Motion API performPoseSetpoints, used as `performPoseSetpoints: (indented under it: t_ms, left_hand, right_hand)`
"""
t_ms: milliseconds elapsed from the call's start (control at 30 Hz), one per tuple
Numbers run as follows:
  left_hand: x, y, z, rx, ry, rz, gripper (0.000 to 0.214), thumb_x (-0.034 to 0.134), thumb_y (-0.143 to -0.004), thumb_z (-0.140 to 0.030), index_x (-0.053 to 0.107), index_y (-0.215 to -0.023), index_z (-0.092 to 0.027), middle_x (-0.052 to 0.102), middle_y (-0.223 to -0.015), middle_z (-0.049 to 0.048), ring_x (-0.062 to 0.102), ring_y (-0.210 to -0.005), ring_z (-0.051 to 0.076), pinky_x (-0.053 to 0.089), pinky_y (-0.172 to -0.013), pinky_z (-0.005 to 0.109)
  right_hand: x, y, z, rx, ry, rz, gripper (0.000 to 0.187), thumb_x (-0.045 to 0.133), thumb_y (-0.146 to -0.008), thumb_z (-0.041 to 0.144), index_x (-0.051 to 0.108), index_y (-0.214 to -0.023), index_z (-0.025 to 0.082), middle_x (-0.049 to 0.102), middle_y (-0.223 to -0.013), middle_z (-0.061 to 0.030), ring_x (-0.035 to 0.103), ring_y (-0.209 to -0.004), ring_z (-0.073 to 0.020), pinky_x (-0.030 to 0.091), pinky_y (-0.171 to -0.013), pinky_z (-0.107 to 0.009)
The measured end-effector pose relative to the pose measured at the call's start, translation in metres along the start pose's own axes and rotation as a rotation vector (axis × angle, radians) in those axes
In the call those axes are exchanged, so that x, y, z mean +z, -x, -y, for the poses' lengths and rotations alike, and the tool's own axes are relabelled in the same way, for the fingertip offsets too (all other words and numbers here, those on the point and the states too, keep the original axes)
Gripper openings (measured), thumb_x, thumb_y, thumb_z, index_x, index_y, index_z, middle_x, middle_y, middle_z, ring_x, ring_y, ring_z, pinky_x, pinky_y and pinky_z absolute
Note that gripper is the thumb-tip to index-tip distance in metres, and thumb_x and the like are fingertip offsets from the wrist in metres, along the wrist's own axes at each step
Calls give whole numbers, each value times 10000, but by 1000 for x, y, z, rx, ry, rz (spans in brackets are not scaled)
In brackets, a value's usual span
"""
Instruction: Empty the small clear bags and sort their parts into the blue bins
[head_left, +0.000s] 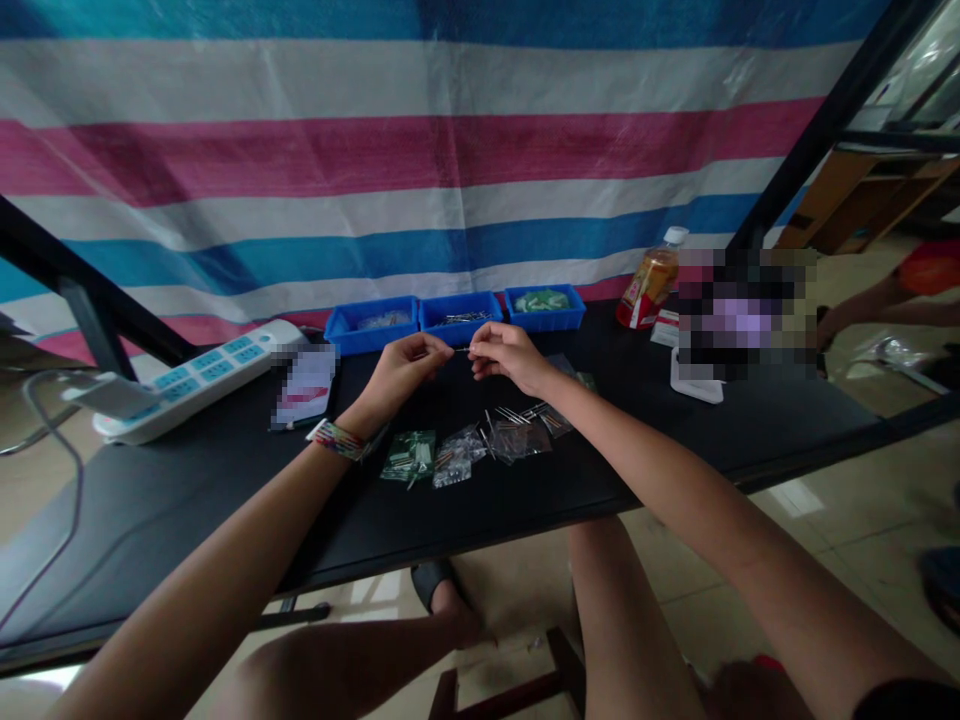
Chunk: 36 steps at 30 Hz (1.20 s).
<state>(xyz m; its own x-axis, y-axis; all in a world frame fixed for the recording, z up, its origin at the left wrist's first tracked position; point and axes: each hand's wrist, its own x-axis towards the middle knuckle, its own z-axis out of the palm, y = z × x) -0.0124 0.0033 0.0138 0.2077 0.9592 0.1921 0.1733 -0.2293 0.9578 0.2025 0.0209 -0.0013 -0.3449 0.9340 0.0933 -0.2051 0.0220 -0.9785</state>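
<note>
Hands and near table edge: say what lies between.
Head view: small clear bags and loose metal pins lie on the black table between its near edge and the left hand and right hand, both pinching a thin piece.

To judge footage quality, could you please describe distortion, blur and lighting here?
Head view: wide-angle bend bows the table edge; two patches are pixelated; left hand and right hand are dim yet sharp, the pin between them barely resolved.
</note>
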Motion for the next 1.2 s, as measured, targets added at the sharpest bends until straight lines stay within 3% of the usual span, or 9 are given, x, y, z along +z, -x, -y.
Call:
performPoseSetpoints:
  t_ms: [200,400,533,667,1000,1200]
  left_hand:
    - [-1,-1,3,-90,-15,39,505,729,-853,-666,707,-820,-162,636,-722,43,526,-551,125,323,-475,241]
    - [1,1,0,-75,40,55,328,762,-810,-493,694,-797,-172,626,-730,30,529,-565,123,336,-491,240]
    - [0,2,-2,-50,63,13,248,760,-782,-417,696,-800,-179,615,-733,18,533,-575,122,325,-494,237]
    - [-1,2,-1,-27,28,-8,254,759,-773,-417,724,-828,-171,638,-769,24,530,-573,115,323,-496,237]
    - [1,2,0,-79,-6,42,380,703,-849,-537,727,-799,-161,648,-749,55,556,-581,139,350,-494,254]
    - [2,3,-1,-54,-9,34,334,783,-807,-492,706,-800,-166,606,-681,16,519,-559,119,332,-503,239]
  right_hand:
    - [2,1,0,-128,82,-22,215,819,-763,300,654,-854,197,658,-805,25,676,-676,-124,639,-637,-277]
    - [3,2,2,-137,91,-2,198,814,-777,321,687,-864,196,666,-821,12,676,-684,-124,634,-637,-269]
    - [2,2,2,-62,67,-37,218,824,-810,343,687,-908,204,683,-847,7,674,-665,-121,623,-594,-258]
    - [1,1,1,21,54,-48,243,837,-830,351,655,-877,197,692,-798,2,671,-635,-126,618,-572,-262]
    - [3,-1,-2,-84,61,-65,291,888,-701,285,660,-853,188,678,-810,25,663,-680,-112,621,-644,-261]
    - [2,-1,-1,-59,52,-66,248,857,-723,256,667,-867,192,676,-830,22,658,-686,-111,614,-643,-257]
